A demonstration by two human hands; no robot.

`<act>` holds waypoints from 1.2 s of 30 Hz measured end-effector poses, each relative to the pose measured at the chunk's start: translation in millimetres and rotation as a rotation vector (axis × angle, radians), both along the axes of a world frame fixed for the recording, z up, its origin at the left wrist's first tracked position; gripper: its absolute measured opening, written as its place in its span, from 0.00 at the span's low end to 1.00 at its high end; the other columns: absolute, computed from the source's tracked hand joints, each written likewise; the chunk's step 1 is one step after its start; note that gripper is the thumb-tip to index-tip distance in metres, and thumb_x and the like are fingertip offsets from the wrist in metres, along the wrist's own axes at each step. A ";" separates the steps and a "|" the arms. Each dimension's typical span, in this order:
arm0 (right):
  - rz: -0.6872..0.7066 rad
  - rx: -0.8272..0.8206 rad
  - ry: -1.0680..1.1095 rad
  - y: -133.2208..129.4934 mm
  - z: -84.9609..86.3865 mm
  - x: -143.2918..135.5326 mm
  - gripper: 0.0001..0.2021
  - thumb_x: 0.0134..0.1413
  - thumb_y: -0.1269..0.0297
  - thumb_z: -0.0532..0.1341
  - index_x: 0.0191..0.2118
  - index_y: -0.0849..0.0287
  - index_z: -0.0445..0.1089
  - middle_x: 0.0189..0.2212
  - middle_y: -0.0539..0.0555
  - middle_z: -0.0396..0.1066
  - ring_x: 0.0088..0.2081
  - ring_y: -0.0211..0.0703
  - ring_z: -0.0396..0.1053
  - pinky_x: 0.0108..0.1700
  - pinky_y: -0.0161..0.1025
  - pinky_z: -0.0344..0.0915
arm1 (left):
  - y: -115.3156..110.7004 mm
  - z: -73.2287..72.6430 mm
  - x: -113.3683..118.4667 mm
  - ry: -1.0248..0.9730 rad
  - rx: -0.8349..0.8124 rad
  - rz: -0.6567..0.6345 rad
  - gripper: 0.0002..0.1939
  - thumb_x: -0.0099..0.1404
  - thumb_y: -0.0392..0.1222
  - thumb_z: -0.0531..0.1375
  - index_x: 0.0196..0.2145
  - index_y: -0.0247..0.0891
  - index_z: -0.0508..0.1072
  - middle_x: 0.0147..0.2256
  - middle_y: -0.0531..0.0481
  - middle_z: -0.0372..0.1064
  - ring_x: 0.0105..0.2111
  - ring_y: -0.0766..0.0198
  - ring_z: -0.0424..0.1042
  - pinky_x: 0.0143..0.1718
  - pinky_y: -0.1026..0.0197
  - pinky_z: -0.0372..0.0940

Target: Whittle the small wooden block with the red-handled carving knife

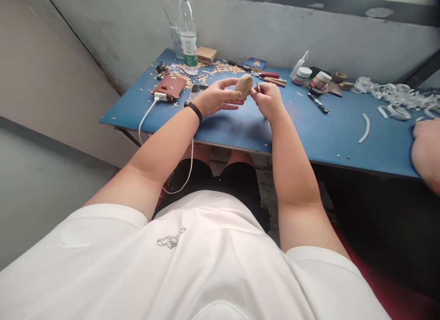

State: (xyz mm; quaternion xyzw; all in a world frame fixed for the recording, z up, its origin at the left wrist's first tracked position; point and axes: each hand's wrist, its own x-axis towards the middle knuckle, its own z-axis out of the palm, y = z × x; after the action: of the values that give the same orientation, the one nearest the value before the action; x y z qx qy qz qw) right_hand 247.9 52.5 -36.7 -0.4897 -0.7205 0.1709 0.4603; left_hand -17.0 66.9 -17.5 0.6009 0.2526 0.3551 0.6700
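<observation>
My left hand [220, 97] is closed around a tan, rounded piece of carved wood [244, 85], held just above the blue table. Its thumb lies across the near side, and some fingers extend underneath. Close beside the wood, my right hand [269, 100] pinches a slim tool with a dark metallic part [258, 87] showing above the fingers. The rest of that tool is hidden in the grip, so its kind is unclear. Behind both hands lie tools with a red handle [270, 75] and wooden handles [275, 81]. A phone [198, 90] lies beyond my left wrist.
Wood chips [228, 68] are scattered around a water bottle [189, 45] and a brown leather case [170, 88] with a white cable. White jars [302, 75], a black pen-like tool [318, 103] and curled white strips [395, 100] lie rightward. Another person's hand [426, 150] is at the right edge.
</observation>
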 end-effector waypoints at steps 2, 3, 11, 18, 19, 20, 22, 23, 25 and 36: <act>0.002 -0.016 -0.049 2.3 -3.8 2.3 0.41 0.74 0.18 0.71 0.29 0.47 0.60 0.28 0.48 0.56 0.34 0.45 0.57 0.44 0.51 0.67 | 2.0 -2.7 -0.1 -0.039 0.005 -0.014 0.23 0.74 0.44 0.82 0.61 0.41 0.84 0.52 0.45 0.89 0.54 0.48 0.94 0.65 0.48 0.81; 0.006 -0.026 -0.069 1.4 -3.9 2.2 0.41 0.74 0.18 0.71 0.29 0.47 0.60 0.28 0.49 0.56 0.34 0.45 0.56 0.44 0.51 0.67 | 1.7 -3.0 -0.1 -0.059 0.007 -0.017 0.23 0.73 0.44 0.83 0.60 0.41 0.83 0.52 0.45 0.89 0.53 0.50 0.93 0.64 0.48 0.81; -0.018 -0.005 -0.166 -3.3 -1.9 -1.0 0.41 0.74 0.17 0.71 0.29 0.46 0.59 0.28 0.48 0.50 0.35 0.47 0.56 0.45 0.53 0.69 | -6.7 2.3 6.7 -0.128 -0.059 0.048 0.24 0.79 0.39 0.79 0.68 0.46 0.82 0.50 0.49 0.90 0.44 0.57 0.93 0.47 0.59 0.79; -0.176 0.112 -0.116 9.4 -6.1 7.5 0.43 0.74 0.08 0.62 0.31 0.46 0.62 0.28 0.49 0.56 0.36 0.49 0.65 0.48 0.56 0.74 | 4.7 -0.1 4.3 -0.028 -0.181 -0.065 0.20 0.88 0.62 0.69 0.57 0.43 0.88 0.47 0.41 0.93 0.38 0.55 0.89 0.36 0.59 0.70; -0.195 0.123 -0.110 10.7 -6.6 8.7 0.43 0.74 0.08 0.61 0.31 0.46 0.64 0.28 0.49 0.57 0.36 0.49 0.66 0.49 0.56 0.75 | 5.2 -0.3 3.2 -0.009 -0.180 -0.100 0.22 0.87 0.64 0.68 0.55 0.42 0.88 0.47 0.40 0.93 0.39 0.55 0.88 0.36 0.58 0.70; -0.209 0.128 -0.107 11.9 -7.1 9.6 0.43 0.75 0.09 0.61 0.32 0.46 0.66 0.29 0.49 0.58 0.36 0.49 0.67 0.49 0.56 0.75 | 5.2 -0.2 2.3 0.003 -0.173 -0.122 0.25 0.87 0.66 0.67 0.54 0.41 0.88 0.46 0.39 0.92 0.38 0.55 0.87 0.36 0.58 0.69; -0.227 0.130 -0.110 14.1 -8.9 11.1 0.41 0.77 0.11 0.62 0.33 0.47 0.68 0.29 0.49 0.59 0.37 0.49 0.68 0.50 0.57 0.76 | 4.2 0.5 1.7 0.008 -0.161 -0.132 0.30 0.85 0.72 0.64 0.51 0.42 0.88 0.45 0.39 0.91 0.37 0.54 0.84 0.35 0.57 0.68; -0.231 0.133 -0.112 15.2 -10.1 11.7 0.40 0.77 0.12 0.63 0.33 0.47 0.68 0.29 0.49 0.59 0.37 0.49 0.68 0.51 0.58 0.76 | 3.6 1.1 1.9 0.007 -0.162 -0.122 0.31 0.84 0.75 0.64 0.49 0.42 0.88 0.44 0.38 0.90 0.36 0.54 0.83 0.34 0.57 0.67; -0.229 0.145 -0.106 17.8 -12.7 12.9 0.40 0.78 0.14 0.64 0.32 0.47 0.66 0.29 0.49 0.59 0.37 0.49 0.67 0.51 0.59 0.77 | 3.4 2.5 2.9 0.009 -0.170 -0.085 0.32 0.83 0.76 0.63 0.47 0.43 0.88 0.42 0.38 0.89 0.34 0.53 0.81 0.32 0.56 0.64; -0.037 0.074 -0.004 -1.4 -5.6 -0.4 0.37 0.71 0.17 0.75 0.61 0.44 0.88 0.30 0.48 0.64 0.38 0.52 0.73 0.50 0.58 0.82 | -9.5 15.5 4.5 0.032 -0.195 0.024 0.33 0.91 0.70 0.58 0.45 0.40 0.86 0.37 0.41 0.84 0.30 0.60 0.67 0.32 0.57 0.53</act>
State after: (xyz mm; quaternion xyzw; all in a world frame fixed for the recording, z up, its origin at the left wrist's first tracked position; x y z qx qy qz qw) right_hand 247.5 51.0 -42.3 -0.4860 -0.7180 0.1343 0.4798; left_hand -12.5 57.4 -2.0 0.5353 0.3038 0.3273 0.7170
